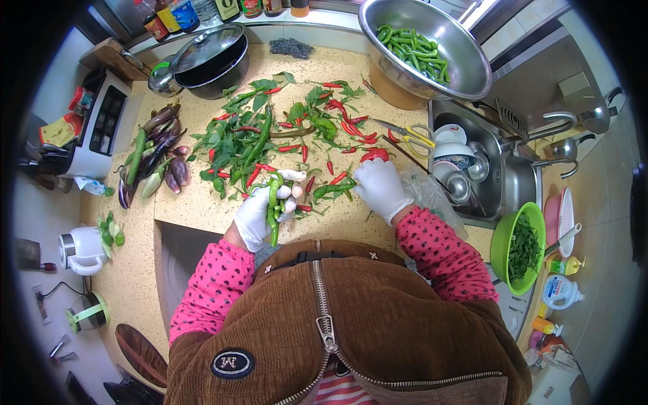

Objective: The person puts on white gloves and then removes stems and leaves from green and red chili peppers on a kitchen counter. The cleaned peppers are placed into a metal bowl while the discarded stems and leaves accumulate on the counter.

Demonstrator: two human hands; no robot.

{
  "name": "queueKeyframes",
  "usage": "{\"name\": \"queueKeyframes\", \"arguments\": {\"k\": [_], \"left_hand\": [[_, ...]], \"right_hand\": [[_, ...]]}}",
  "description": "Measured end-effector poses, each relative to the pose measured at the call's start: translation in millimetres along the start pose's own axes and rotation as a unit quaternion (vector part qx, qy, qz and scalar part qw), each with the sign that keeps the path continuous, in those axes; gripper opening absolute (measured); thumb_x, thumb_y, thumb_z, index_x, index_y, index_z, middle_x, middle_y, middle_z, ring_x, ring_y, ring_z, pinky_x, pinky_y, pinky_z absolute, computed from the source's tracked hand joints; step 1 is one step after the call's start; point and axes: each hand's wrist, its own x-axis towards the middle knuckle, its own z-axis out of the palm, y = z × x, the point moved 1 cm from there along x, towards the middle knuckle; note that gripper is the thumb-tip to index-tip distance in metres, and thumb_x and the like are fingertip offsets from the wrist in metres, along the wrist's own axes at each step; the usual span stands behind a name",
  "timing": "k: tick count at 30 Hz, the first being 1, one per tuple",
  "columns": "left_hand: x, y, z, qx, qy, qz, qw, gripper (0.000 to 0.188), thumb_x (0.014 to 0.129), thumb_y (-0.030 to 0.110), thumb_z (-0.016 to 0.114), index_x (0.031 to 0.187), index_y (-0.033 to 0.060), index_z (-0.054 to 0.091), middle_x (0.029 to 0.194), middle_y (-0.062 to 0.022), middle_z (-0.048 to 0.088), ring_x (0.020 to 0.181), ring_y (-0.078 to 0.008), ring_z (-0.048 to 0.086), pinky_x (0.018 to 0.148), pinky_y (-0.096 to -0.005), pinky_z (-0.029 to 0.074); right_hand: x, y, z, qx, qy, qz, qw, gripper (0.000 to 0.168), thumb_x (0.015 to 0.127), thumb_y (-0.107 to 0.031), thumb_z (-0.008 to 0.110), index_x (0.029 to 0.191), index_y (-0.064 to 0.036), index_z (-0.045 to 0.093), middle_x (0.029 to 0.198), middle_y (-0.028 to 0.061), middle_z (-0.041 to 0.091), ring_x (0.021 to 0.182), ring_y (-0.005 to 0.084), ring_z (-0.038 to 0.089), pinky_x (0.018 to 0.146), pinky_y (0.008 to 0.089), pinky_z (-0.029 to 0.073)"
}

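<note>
My left hand [260, 210], in a white glove, is closed around several green chili peppers [274, 202] just above the counter's front edge. To the right, my gloved right hand [380, 186] is lowered over the counter beside a red pepper [374, 155]; its fingertips are hidden, so what it grips does not show. A few green chilies [331, 190] lie left of its fingers. Red chilies [349, 126] are strewn across the countertop farther back. A heap of green leaves and stems [228, 147] with chilies among them spreads behind my left hand.
Yellow-handled scissors [412, 135] lie near the sink [493, 167], which holds bowls and ladles. A large steel basin [468, 55] contains green chilies. Eggplants [159, 162] are piled at left, near a black pot [215, 76]. A green basin [537, 223] of leaves stands at right.
</note>
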Motion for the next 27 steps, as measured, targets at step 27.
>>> {"name": "queueKeyframes", "arguments": {"k": [27], "left_hand": [[5,-3,-2,0.044,0.003,-0.021,0.999,0.034,0.088,0.012,0.05,0.121,0.0047,0.053,0.087,-0.0014,0.058,0.066,-0.007,0.053,0.049,-0.0183,0.038]], "right_hand": [[-6,2,-2,0.076,0.019,0.037,0.996,0.019,0.072,-0.022,0.069,0.067,-0.007,0.058,0.069,0.0113,0.056,0.071,0.0319,0.057,0.065,0.0434,0.044]]}}
